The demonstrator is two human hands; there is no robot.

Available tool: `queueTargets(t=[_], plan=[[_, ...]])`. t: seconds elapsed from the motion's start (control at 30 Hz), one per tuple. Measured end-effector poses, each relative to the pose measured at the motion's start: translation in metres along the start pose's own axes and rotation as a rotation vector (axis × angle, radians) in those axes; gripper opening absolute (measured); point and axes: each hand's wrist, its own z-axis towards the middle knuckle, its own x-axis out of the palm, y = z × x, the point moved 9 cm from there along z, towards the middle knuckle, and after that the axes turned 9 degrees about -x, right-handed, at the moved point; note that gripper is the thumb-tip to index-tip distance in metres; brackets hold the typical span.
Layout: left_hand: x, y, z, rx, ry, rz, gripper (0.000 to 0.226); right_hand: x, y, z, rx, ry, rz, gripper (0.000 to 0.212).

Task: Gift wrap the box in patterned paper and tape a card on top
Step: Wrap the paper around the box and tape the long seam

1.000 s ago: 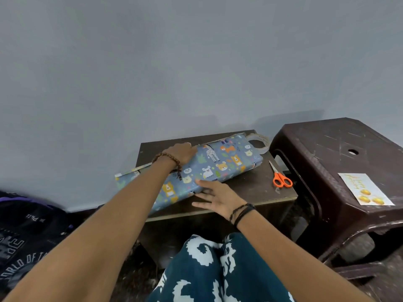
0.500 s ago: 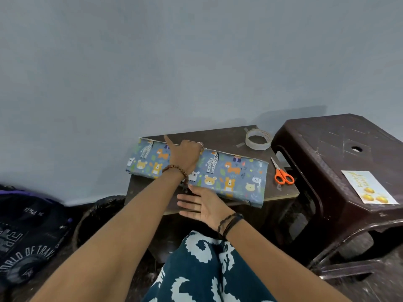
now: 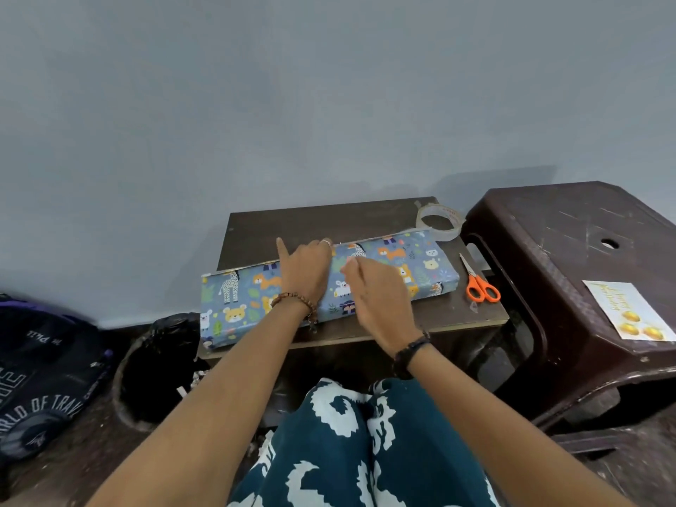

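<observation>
Grey wall fills the upper frame; at lower centre the small dark table (image 3: 329, 217) carries the box (image 3: 398, 265), already covered in patterned paper. The left hand (image 3: 305, 270) presses on it, fingers curled. The right hand (image 3: 376, 290) hovers loosely curled, apparently empty. The card (image 3: 627, 309) lies untaped on the stool (image 3: 548, 228) at right; tape (image 3: 439, 222) and scissors (image 3: 480, 283) are nearby.

Wrapping paper (image 3: 409, 265) on the box under the fingers: smooth, slight sheen, printed w/ animals. Table (image 3: 311, 221) beyond the fingertips: dark matt wood-look board. Tape roll (image 3: 439, 223): clear glossy plastic. Scissors (image 3: 482, 287): orange plastic handles. Stool (image 3: 548, 232): scuffed brown plastic. Card (image 3: 627, 309): pale paper.
</observation>
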Motion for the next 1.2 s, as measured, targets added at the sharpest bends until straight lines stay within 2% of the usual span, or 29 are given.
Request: queueTargets(t=[0.03,0.1,0.17,0.23,0.33,0.5,0.6,0.73,0.8,0.87,0.9,0.97,1.0,1.07,1.13,1.2], plan=[[0.000,0.000,0.000,0.004,0.006,-0.040,0.021,0.011,0.008,0.002,-0.047,0.039,0.056,0.035],[-0.002,0.001,0.001,0.001,-0.003,-0.100,0.019,0.039,0.012,0.000,-0.072,0.179,0.099,0.050],[-0.006,0.001,0.001,0.017,-0.069,-0.051,0.019,0.058,0.001,0.000,-0.127,0.296,-0.114,0.067],[-0.009,-0.002,0.000,0.045,-0.106,-0.001,0.019,0.060,-0.017,0.003,-0.122,0.356,-0.296,0.062],[-0.008,-0.003,-0.002,0.048,-0.087,0.019,0.022,0.051,-0.039,0.011,-0.060,0.389,-0.366,0.054],[-0.010,-0.004,-0.005,0.048,-0.083,0.004,0.027,0.026,-0.076,0.016,0.112,0.402,-0.432,0.058],[-0.010,-0.002,-0.004,0.035,-0.080,-0.006,0.026,0.030,-0.072,0.022,0.233,0.418,-0.411,0.061],[-0.009,-0.002,-0.004,0.042,-0.079,-0.011,0.023,0.062,-0.033,0.016,-0.010,0.521,-0.421,0.059],[-0.009,-0.003,-0.004,0.052,-0.079,-0.025,0.023,0.058,-0.046,0.014,-0.048,0.531,-0.447,0.063],[-0.009,-0.003,-0.004,0.060,-0.087,-0.027,0.026,0.040,-0.077,0.019,0.046,0.489,-0.506,0.083],[-0.010,-0.003,-0.004,0.062,-0.092,-0.021,0.027,0.026,-0.093,0.021,0.173,0.447,-0.479,0.088],[-0.009,-0.003,-0.002,0.062,-0.090,-0.012,0.028,0.008,-0.110,0.023,0.355,0.370,-0.423,0.080],[-0.008,-0.002,-0.001,0.059,-0.088,-0.013,0.028,0.004,-0.102,0.028,0.319,0.307,-0.446,0.075],[-0.005,-0.002,0.000,0.053,-0.078,-0.009,0.026,0.007,-0.065,0.041,0.065,0.220,-0.508,0.070],[-0.003,-0.002,0.001,0.047,-0.062,-0.016,0.023,0.032,-0.036,0.048,-0.147,0.261,-0.462,0.064],[-0.004,-0.004,0.000,0.055,-0.061,-0.024,0.020,0.057,-0.028,0.053,-0.184,0.330,-0.369,0.050]])
